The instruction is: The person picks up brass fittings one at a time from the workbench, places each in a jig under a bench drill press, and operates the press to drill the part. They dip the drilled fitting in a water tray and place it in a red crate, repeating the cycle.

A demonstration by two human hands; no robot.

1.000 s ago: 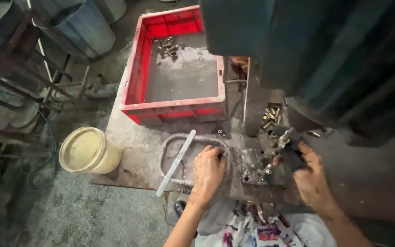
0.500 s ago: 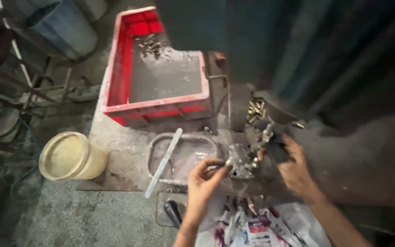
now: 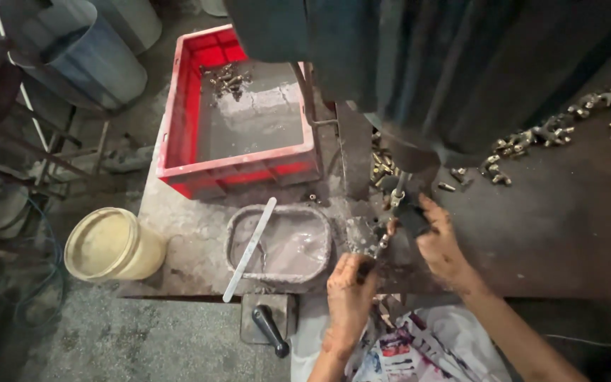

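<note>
My left hand point(image 3: 348, 293) rests at the front of the grimy work plate, its fingertips closed on a small metal part point(image 3: 376, 247) just below the machine's spindle point(image 3: 399, 185). My right hand point(image 3: 441, 244) sits to the right of that spot, fingers wrapped around a dark handle point(image 3: 412, 216) under the spindle. Left of my hands lies a shallow grey tray of cloudy liquid point(image 3: 238, 225), with a pale flat stick point(image 3: 249, 249) laid across it.
A red crate point(image 3: 178, 141) with liquid and several brass parts point(image 3: 226, 79) stands at the back left. More brass fittings point(image 3: 553, 131) lie scattered on the dark table at the right. A cream bucket point(image 3: 111, 245) sits on the floor; a black lever point(image 3: 270, 330) pokes out below the tray.
The view has swung left and closer. My left hand left the tray's rim and moved right to the part under the spindle. My right hand shifted onto the dark handle.
</note>
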